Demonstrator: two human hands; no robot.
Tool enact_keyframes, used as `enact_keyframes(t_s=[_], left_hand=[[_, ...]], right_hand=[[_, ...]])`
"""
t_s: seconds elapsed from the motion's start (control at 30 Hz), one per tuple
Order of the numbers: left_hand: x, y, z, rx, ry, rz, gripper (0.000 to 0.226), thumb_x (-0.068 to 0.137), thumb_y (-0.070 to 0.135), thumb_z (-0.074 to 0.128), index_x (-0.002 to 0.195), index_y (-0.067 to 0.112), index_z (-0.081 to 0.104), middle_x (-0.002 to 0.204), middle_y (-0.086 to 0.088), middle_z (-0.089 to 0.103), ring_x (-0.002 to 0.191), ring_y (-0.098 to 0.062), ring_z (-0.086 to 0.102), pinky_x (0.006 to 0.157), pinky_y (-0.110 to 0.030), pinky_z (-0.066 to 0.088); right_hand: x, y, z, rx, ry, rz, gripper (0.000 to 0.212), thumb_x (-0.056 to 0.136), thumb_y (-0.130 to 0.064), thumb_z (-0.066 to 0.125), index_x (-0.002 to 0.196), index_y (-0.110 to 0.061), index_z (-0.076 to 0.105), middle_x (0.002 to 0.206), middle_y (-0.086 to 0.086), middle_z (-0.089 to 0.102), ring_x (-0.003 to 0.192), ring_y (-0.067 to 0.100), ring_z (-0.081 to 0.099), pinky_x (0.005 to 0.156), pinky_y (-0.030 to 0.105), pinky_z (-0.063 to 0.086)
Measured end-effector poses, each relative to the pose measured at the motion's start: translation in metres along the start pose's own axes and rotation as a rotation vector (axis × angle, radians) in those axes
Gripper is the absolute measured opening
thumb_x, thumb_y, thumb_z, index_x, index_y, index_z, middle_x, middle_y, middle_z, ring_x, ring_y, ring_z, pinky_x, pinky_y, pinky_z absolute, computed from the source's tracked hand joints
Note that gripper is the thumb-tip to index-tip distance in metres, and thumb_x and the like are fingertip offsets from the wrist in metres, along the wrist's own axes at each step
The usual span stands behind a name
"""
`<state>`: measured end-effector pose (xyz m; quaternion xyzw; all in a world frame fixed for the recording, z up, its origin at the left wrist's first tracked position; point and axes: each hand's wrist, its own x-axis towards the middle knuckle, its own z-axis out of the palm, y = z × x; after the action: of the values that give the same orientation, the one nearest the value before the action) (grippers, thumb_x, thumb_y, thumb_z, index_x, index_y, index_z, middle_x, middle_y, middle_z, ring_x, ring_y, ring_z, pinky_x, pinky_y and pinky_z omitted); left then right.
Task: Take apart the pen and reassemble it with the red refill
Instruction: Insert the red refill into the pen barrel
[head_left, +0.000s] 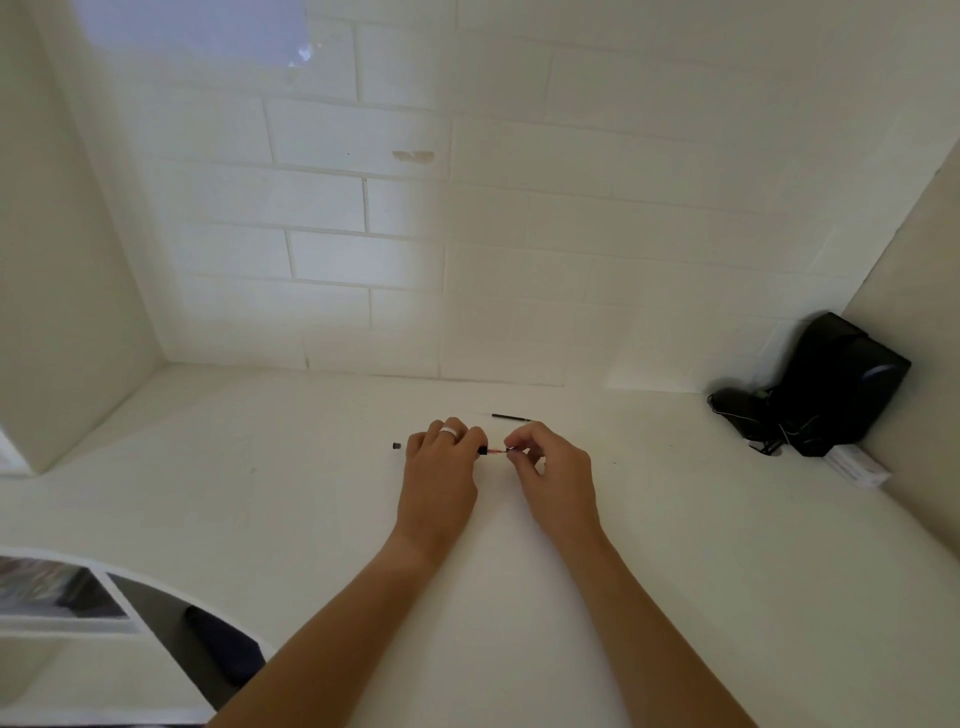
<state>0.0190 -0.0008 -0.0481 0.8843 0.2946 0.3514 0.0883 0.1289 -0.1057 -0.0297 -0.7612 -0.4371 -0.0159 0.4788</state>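
Observation:
My left hand (441, 467) is closed around the pen barrel (482, 451), of which only the dark end shows past my fingers. A thin red refill (496, 452) spans the short gap from that end to my right hand (556, 473), which pinches its other end between fingertips. A small black cap piece (397, 446) lies on the white table just left of my left hand. A thin black refill (511, 417) lies on the table behind my hands.
The white table (675, 545) runs to a white tiled wall at the back. A black device with tangled cables (826, 389) and a white box (857, 467) fill the back right corner. The table's curved front edge (171, 582) is at lower left.

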Motion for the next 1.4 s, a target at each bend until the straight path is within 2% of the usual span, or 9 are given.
enact_keyframes(t_s=[0.4,0.6,0.8,0.87,0.97,1.03,1.1,1.2,1.4], left_hand=[[0.000,0.002,-0.003,-0.030,-0.003,0.028,0.038,0.073,-0.009,0.061,0.093,0.023,0.064,0.088,0.008,0.058,0.086,-0.015,0.052,0.075,-0.025,0.026],[0.000,0.003,-0.003,-0.043,-0.003,0.048,0.032,0.077,-0.005,0.063,0.092,0.024,0.064,0.087,0.008,0.058,0.085,-0.014,0.051,0.074,-0.025,0.025],[0.000,0.003,-0.003,-0.059,0.002,0.058,0.029,0.080,-0.003,0.065,0.092,0.023,0.065,0.089,0.008,0.059,0.086,-0.015,0.053,0.075,-0.025,0.026],[-0.001,0.003,-0.003,-0.055,0.008,0.053,0.030,0.079,-0.003,0.065,0.091,0.024,0.065,0.088,0.008,0.059,0.086,-0.015,0.053,0.075,-0.026,0.027],[-0.001,0.002,-0.003,-0.048,0.013,0.041,0.030,0.079,-0.003,0.065,0.091,0.024,0.064,0.088,0.008,0.059,0.086,-0.015,0.053,0.075,-0.027,0.031],[-0.001,0.002,-0.003,-0.046,0.015,0.039,0.031,0.077,-0.005,0.064,0.091,0.024,0.064,0.088,0.008,0.058,0.086,-0.015,0.052,0.075,-0.026,0.029],[0.000,0.002,-0.002,-0.045,0.017,0.039,0.035,0.074,-0.007,0.063,0.090,0.024,0.064,0.087,0.009,0.058,0.085,-0.014,0.051,0.074,-0.025,0.026],[0.000,0.002,-0.001,-0.045,0.015,0.042,0.034,0.075,-0.006,0.064,0.091,0.025,0.064,0.088,0.009,0.058,0.085,-0.014,0.051,0.075,-0.025,0.026],[-0.001,0.003,-0.003,-0.047,0.017,0.044,0.033,0.077,-0.006,0.065,0.091,0.024,0.064,0.087,0.008,0.058,0.085,-0.015,0.052,0.075,-0.026,0.030]], right_hand=[[-0.003,-0.003,-0.003,0.094,-0.045,0.008,0.013,0.087,-0.013,0.072,0.095,-0.021,0.066,0.089,-0.014,0.073,0.081,0.003,0.066,0.067,0.008,0.041],[-0.003,-0.002,-0.002,0.084,-0.048,0.004,0.005,0.088,-0.016,0.072,0.089,-0.021,0.069,0.082,-0.012,0.073,0.080,0.003,0.066,0.066,0.008,0.042],[-0.002,0.001,-0.001,0.013,-0.089,-0.007,0.014,0.096,-0.024,0.059,0.086,-0.021,0.067,0.073,-0.006,0.069,0.070,0.010,0.063,0.061,0.015,0.043],[-0.001,0.003,0.003,-0.061,-0.080,-0.019,0.014,0.097,-0.031,0.055,0.088,-0.024,0.064,0.076,-0.007,0.065,0.071,0.010,0.059,0.064,0.023,0.046],[-0.002,0.005,0.006,-0.095,-0.042,-0.017,0.010,0.094,-0.035,0.058,0.102,-0.029,0.057,0.088,-0.013,0.059,0.084,0.007,0.054,0.071,0.018,0.044],[-0.001,0.007,0.006,-0.110,-0.035,-0.071,0.007,0.093,-0.029,0.060,0.099,-0.028,0.056,0.092,-0.014,0.057,0.092,0.006,0.053,0.075,0.018,0.043],[-0.001,0.007,0.006,-0.136,-0.046,-0.115,0.003,0.094,-0.023,0.059,0.092,-0.025,0.058,0.092,-0.013,0.056,0.092,0.006,0.051,0.075,0.018,0.041],[-0.001,0.010,0.008,-0.154,-0.026,-0.089,0.011,0.096,-0.025,0.057,0.089,-0.021,0.064,0.092,-0.010,0.057,0.090,0.008,0.050,0.077,0.018,0.039],[-0.003,0.007,0.008,-0.194,-0.009,-0.128,0.005,0.093,-0.024,0.059,0.098,-0.022,0.059,0.099,-0.011,0.057,0.093,0.007,0.049,0.081,0.022,0.044]])
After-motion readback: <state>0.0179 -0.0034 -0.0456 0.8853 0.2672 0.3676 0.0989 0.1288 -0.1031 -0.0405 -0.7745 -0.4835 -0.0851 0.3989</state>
